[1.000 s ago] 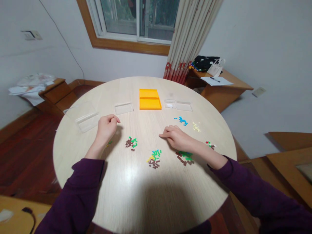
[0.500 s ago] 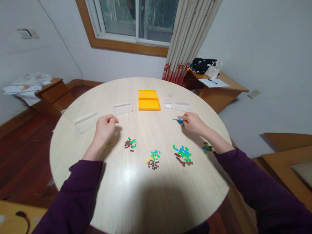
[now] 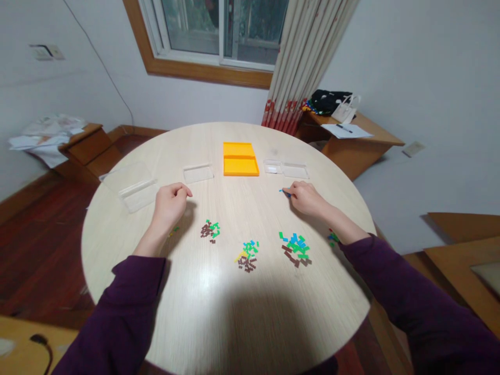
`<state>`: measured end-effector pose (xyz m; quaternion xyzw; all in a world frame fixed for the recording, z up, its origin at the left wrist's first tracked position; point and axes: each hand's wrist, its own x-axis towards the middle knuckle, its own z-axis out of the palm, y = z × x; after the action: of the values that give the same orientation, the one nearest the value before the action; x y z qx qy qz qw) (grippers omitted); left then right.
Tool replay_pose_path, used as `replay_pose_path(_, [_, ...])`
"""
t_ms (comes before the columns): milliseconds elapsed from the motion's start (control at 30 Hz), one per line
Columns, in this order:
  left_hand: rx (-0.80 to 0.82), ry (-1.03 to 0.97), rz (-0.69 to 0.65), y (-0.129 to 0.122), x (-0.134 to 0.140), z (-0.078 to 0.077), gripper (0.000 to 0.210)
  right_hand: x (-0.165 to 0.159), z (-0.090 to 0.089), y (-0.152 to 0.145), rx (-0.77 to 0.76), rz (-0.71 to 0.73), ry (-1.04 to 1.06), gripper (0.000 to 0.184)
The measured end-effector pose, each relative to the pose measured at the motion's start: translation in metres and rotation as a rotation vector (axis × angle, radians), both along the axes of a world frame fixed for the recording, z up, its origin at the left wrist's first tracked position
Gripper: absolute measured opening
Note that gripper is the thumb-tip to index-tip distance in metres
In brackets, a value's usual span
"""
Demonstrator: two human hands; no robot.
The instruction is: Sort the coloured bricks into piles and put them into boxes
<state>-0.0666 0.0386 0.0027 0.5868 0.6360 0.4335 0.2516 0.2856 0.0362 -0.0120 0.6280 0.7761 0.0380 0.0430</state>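
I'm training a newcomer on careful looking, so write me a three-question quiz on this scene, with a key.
1. True or false: the orange case lies open on the round table.
2. Which colour of small pieces is the right hand at?
A) brown
B) blue
C) red
3. How is the left hand held: spread flat or curled in?

Key:
1. True.
2. B; the small blue pieces lie at its tip, partly hidden by it.
3. Curled in, with no piece visible in it.
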Motion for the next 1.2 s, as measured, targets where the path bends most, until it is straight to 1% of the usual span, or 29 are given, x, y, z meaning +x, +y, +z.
replay_pose_path(300, [-0.015, 0.0, 0.009, 0.0, 0.0, -0.002, 0.02, -0.005, -0.001, 0.001, -0.017, 0.017, 0.015, 0.051])
replay_pose_path(500, [-0.002, 0.0, -0.001, 0.001, -0.001, -0.003, 0.019, -0.004, -0.006, 0.001, -0.026, 0.021, 0.025, 0.049])
replay_pose_path(633, [-0.004, 0.006, 0.004, 0.0, 0.0, -0.002, 0.019, -0.006, -0.004, 0.002, -0.016, 0.017, 0.063, 0.048])
replay_pose_path(767, [-0.026, 0.006, 0.011, 0.0, 0.002, 0.0, 0.019, -0.018, -0.003, -0.004, -0.015, 0.09, 0.113, 0.045])
replay_pose_path(933, [-0.013, -0.011, 0.006, 0.0, 0.001, 0.001, 0.02, -0.04, -0.003, -0.016, -0.028, 0.207, 0.178, 0.041])
replay_pose_path(1033, [-0.017, -0.013, 0.01, -0.001, 0.001, 0.001, 0.019, -0.046, -0.002, -0.017, -0.025, 0.213, 0.201, 0.04])
replay_pose_path(1200, [0.01, -0.006, 0.001, -0.001, 0.001, 0.001, 0.02, -0.045, -0.004, -0.016, -0.019, 0.208, 0.192, 0.043])
